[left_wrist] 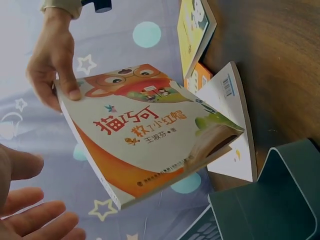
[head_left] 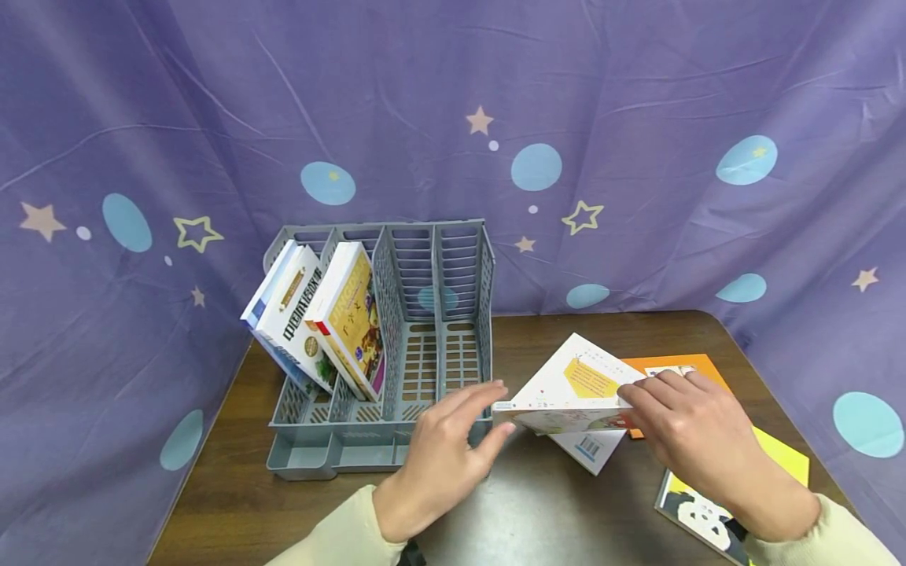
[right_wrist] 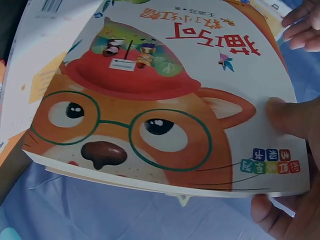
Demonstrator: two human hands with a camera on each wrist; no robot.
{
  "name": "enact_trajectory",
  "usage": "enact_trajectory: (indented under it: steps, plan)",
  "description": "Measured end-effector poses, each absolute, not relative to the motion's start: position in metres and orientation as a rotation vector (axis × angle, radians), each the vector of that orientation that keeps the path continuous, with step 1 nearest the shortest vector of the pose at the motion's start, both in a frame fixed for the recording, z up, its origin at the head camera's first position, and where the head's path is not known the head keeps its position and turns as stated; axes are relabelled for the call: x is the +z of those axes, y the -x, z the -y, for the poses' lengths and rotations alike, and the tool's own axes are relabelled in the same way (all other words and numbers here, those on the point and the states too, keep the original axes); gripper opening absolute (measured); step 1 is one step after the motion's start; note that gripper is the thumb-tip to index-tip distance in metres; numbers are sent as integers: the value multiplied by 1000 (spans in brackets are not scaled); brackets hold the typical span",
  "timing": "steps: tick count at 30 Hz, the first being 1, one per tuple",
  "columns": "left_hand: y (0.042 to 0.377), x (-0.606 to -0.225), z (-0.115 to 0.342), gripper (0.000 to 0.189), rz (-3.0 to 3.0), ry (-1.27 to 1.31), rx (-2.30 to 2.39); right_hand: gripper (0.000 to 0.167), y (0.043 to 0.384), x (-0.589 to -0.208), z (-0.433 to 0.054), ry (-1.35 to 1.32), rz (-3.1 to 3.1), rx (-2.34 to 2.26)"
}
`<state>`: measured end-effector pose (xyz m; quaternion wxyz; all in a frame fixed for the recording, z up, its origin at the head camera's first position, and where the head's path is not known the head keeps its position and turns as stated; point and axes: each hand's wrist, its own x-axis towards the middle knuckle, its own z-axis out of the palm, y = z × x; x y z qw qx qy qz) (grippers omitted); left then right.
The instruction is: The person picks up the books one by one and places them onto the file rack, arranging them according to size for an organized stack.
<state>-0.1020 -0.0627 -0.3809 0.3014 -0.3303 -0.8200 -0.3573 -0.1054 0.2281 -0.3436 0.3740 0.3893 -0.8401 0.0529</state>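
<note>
My right hand (head_left: 690,428) grips a picture book (left_wrist: 140,135) by one end, thumb on its front cover. That cover shows an orange animal in green glasses and a red hat; in the head view the book appears almost edge-on, raised above the table. Facing the book's other end is my left hand (head_left: 449,452), thumb and fingers spread; the left wrist view shows a gap between them. Under the held book lies a white book (head_left: 590,446) with a barcode, partly hidden by it.
A grey divided rack (head_left: 333,428) stands at left. Its left slots hold a white book (head_left: 290,314) beside a blue one, and a yellow-covered book (head_left: 357,322). An orange book (head_left: 697,364) and a yellow panda book (head_left: 704,515) lie on the wooden table (head_left: 538,503) at right. Purple cloth hangs behind.
</note>
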Motion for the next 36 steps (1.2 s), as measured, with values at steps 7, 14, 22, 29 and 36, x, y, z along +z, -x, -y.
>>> enact_trajectory:
  steps: [7,14,22,29,36]
  plan:
    - [96,-381,55,44,2320,986,-797,41,95,-337,-217,-1034,2182,118]
    - [93,-380,47,45,2377,1051,-735,45,83,-329,-206,-1079,2209,106]
    - [88,-382,37,41,2428,1106,-642,44,74,-328,-194,-1119,2216,73]
    - [84,-384,32,39,2465,1125,-541,39,68,-325,-184,-1133,2191,83]
    - [82,-385,27,18,2519,1126,-514,40,64,-324,-174,-1151,2189,35]
